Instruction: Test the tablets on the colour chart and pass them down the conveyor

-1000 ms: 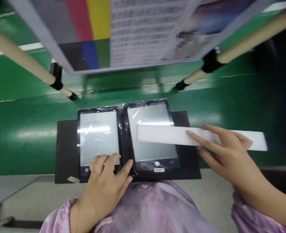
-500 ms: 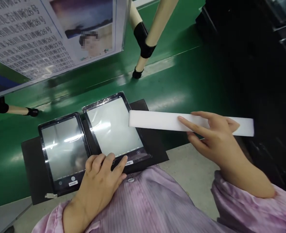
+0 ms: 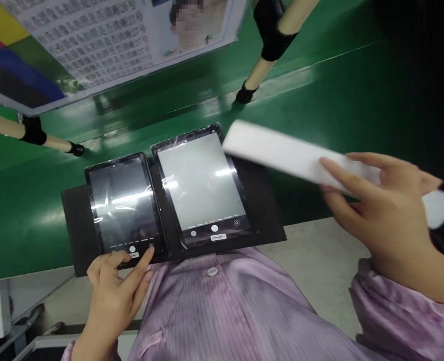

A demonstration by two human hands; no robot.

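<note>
Two tablets with lit screens lie side by side on a black mat (image 3: pixel 272 200). On the left tablet (image 3: pixel 122 200), the forefinger of my left hand (image 3: pixel 118 283) touches the lower right of the screen. That hand holds nothing and its fingers are partly spread. The right tablet (image 3: pixel 202 185) shows a pale, nearly blank picture and is untouched. My right hand (image 3: pixel 387 200) grips a long white block (image 3: pixel 278 150) between thumb and fingers. The block is tilted, its far end beside the right tablet's upper right corner, and is blurred.
A printed sheet in a clear cover (image 3: pixel 105 45) stands at the upper left. Beige tubes with black joints (image 3: pixel 270 47) rest on the green table (image 3: pixel 319 120). Grey floor shows below the table edge, and dark equipment fills the right side.
My left hand has moved from the right tablet's lower edge to the left tablet. The white block in my right hand has swung to a steeper tilt. The view has shifted.
</note>
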